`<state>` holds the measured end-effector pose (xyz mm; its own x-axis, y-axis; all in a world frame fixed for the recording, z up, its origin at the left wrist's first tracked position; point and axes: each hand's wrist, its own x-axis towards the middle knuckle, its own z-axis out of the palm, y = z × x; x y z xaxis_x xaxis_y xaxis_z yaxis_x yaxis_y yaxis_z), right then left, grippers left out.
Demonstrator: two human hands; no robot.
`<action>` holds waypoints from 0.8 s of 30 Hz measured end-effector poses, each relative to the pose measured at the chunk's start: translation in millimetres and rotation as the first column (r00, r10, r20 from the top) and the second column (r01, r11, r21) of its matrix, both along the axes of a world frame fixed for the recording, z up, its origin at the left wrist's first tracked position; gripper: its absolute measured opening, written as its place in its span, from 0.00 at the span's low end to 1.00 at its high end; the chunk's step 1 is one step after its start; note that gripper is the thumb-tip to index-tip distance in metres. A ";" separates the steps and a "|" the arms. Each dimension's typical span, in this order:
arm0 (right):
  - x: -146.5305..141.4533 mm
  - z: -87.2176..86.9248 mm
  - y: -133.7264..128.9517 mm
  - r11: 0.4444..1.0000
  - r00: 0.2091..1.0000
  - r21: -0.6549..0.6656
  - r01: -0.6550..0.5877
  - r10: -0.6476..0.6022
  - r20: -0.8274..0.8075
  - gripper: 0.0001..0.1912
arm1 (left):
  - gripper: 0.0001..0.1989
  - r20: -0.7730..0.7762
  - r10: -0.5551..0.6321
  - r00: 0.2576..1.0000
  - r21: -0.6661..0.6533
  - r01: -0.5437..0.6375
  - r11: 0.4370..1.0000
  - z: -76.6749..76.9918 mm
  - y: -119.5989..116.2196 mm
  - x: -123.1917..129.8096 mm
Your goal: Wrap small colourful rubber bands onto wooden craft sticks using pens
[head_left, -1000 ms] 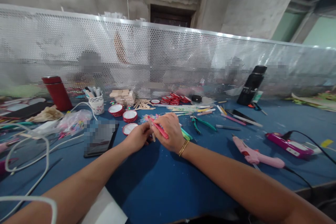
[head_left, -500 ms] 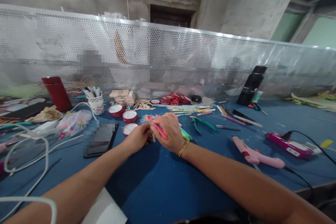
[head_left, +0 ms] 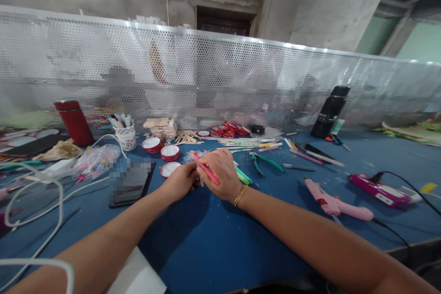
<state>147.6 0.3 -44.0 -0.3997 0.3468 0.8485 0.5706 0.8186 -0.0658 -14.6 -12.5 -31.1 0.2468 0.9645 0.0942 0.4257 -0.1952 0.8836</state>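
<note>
Pink pen (head_left: pixel 209 174), one, is pinched in the fingers of your right hand (head_left: pixel 224 172); pale stick (head_left: pixel 201 183), one, pinched by your left hand (head_left: pixel 181 181), should be kept steady.

the pen (head_left: pixel 211 174), pink-red and slim, slants in the right hand's (head_left: pixel 224 172) grip, one end past the fingertips, the other jutting out toward the wearer. the stick (head_left: pixel 201 182), pale and narrow, sits mostly hidden in the left hand's (head_left: pixel 181 181) pinch, its near end poking out just beside the pen.
</note>
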 end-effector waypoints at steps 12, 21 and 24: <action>0.1 1.3 -0.8 1.000 1.000 0.010 -0.013 0.013 0.000 0.06 | 0.11 -0.006 -0.005 1.000 -0.006 0.005 1.000 -0.8 0.6 -0.3; -0.2 3.2 -1.5 1.000 1.000 0.022 0.005 -0.004 -0.023 0.06 | 0.13 -0.008 -0.017 1.000 -0.009 0.017 1.000 -0.7 0.9 -1.0; -0.3 1.8 -1.1 0.999 1.000 0.027 -0.018 0.018 -0.009 0.06 | 0.11 0.002 -0.015 1.000 -0.006 0.015 1.000 -1.2 1.0 -0.9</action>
<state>147.3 -0.8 -42.1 -0.3980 0.3169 0.8609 0.5550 0.8304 -0.0491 -15.5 -11.5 -32.4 0.2611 0.9613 0.0883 0.4214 -0.1958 0.8855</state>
